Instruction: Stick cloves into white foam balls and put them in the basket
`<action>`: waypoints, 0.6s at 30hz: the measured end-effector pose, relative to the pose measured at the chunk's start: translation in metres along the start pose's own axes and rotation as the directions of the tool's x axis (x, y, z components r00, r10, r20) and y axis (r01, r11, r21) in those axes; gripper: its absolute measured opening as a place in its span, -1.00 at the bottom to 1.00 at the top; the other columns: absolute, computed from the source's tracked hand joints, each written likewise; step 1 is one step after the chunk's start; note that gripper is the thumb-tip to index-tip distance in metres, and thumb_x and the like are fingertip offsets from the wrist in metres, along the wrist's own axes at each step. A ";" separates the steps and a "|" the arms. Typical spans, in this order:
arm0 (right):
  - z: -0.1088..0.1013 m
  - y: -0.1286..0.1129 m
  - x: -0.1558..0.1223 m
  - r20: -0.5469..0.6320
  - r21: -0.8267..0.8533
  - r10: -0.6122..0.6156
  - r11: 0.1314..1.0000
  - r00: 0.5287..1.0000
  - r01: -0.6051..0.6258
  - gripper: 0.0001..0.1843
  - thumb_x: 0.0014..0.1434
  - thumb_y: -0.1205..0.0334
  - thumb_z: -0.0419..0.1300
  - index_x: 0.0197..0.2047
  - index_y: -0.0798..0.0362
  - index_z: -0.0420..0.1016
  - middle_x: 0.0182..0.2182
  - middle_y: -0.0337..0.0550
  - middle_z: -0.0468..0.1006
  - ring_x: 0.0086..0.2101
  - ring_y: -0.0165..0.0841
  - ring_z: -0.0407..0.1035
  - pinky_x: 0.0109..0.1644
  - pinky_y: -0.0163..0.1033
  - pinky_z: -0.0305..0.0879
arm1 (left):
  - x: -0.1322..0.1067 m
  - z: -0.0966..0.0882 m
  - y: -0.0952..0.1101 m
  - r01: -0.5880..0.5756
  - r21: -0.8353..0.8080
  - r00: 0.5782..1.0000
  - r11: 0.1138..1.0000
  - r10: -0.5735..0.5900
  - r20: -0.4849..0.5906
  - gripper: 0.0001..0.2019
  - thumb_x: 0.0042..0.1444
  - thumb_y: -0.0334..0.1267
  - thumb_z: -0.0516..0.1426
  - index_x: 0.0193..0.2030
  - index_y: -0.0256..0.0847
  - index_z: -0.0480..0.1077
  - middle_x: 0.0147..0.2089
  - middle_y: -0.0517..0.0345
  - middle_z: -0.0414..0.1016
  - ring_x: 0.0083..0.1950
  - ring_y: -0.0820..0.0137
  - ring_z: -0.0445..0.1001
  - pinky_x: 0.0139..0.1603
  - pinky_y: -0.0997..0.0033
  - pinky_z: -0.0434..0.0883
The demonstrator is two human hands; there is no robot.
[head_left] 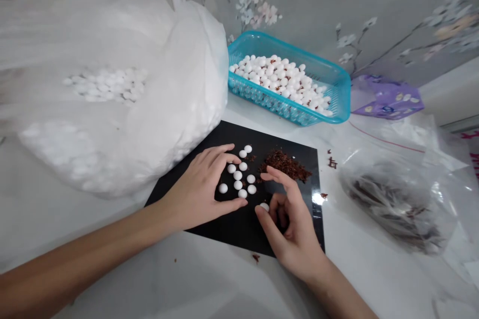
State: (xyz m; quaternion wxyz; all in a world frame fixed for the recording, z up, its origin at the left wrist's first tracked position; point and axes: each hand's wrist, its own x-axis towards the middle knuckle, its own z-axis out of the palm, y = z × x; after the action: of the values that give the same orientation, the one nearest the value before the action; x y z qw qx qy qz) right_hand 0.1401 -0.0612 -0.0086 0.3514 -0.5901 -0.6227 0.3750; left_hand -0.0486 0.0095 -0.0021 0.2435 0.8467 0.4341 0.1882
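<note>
My left hand [202, 184] rests on the black board [228, 229] with thumb and fingers spread around a loose group of small white balls [238, 175]. It grips none of them. In my right hand [294, 224], one white ball [264, 206] sits between the thumb and the curled fingers, while the index finger stretches out above. Just beyond that index finger lies a heap of dark brown shreds [286, 164] on the board. A few stray shreds lie among the balls.
A large translucent bag [179, 84] of white balls stands at left. Behind the board is a blue basket [342, 102] holding many white balls mixed with brown bits. At right lie a clear bag [396, 209] of brown shreds and a purple packet [389, 97].
</note>
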 end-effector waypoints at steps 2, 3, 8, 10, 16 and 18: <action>0.000 0.000 0.000 0.000 0.001 -0.001 1.000 1.000 0.001 -0.36 0.13 0.36 0.09 0.24 -0.13 -0.03 0.06 -0.11 0.27 -0.54 -0.54 0.17 -0.52 -0.33 0.24 | -0.001 0.001 -0.001 -0.003 0.013 1.000 1.000 0.002 0.016 -0.44 -0.04 -0.03 0.22 0.07 -0.12 0.16 0.28 -0.03 0.12 0.27 0.12 0.12 0.22 0.01 0.14; 0.001 0.000 0.000 -0.002 0.001 -0.003 1.000 1.000 0.003 -0.36 0.14 0.36 0.09 0.24 -0.13 -0.03 0.06 -0.10 0.27 -0.54 -0.54 0.18 -0.52 -0.33 0.24 | -0.001 0.001 -0.001 -0.003 0.018 1.000 1.000 0.003 0.025 -0.41 -0.04 -0.02 0.22 0.11 -0.11 0.14 0.29 -0.03 0.10 0.28 0.11 0.10 0.23 -0.01 0.13; 0.002 -0.002 -0.002 -0.051 0.008 -0.018 1.000 0.999 0.018 -0.41 0.11 0.37 0.10 0.19 -0.11 0.04 0.01 -0.12 0.29 -0.55 -0.54 0.16 -0.56 -0.35 0.21 | 0.001 0.002 -0.001 -0.013 0.033 1.000 0.999 0.012 0.029 -0.27 -0.06 -0.02 0.23 0.23 -0.10 0.03 0.34 -0.08 0.03 0.31 0.06 0.07 0.25 -0.07 0.09; 0.002 -0.003 -0.002 -0.085 0.033 -0.018 0.999 0.996 0.020 -0.45 0.11 0.37 0.10 0.15 -0.10 0.07 -0.02 -0.13 0.30 -0.56 -0.55 0.16 -0.59 -0.37 0.19 | 0.005 0.001 0.001 -0.028 0.060 0.999 0.998 0.025 0.041 -0.22 -0.08 0.00 0.23 0.25 -0.13 0.00 0.35 -0.13 0.01 0.32 0.04 0.05 0.25 -0.08 0.08; 0.001 -0.005 0.002 -0.177 0.168 0.039 0.986 0.984 -0.009 -0.66 0.13 0.36 0.08 -0.02 -0.05 0.17 -0.20 -0.20 0.34 -0.59 -0.57 0.15 -0.59 -0.38 0.18 | 0.026 -0.001 0.007 -0.108 0.107 0.988 0.988 0.095 0.120 -0.06 -0.15 0.15 0.22 0.29 -0.22 -0.08 0.38 -0.24 -0.09 0.37 0.04 -0.06 0.29 -0.14 -0.04; 0.000 -0.004 0.003 -0.190 0.219 0.063 0.976 0.980 -0.021 -0.68 0.13 0.36 0.09 -0.04 -0.05 0.18 -0.19 -0.19 0.34 -0.59 -0.57 0.16 -0.59 -0.38 0.18 | 0.032 0.001 0.008 -0.135 0.095 0.981 0.986 0.120 0.150 -0.03 -0.18 0.20 0.20 0.30 -0.20 -0.09 0.37 -0.22 -0.07 0.37 0.03 -0.07 0.29 -0.17 -0.07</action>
State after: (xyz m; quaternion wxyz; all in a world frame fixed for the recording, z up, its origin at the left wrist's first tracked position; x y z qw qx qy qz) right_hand 0.1378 -0.0579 -0.0054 0.4647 -0.5956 -0.5282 0.3878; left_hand -0.0251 0.0311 0.0052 0.2168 0.8957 0.3696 0.1189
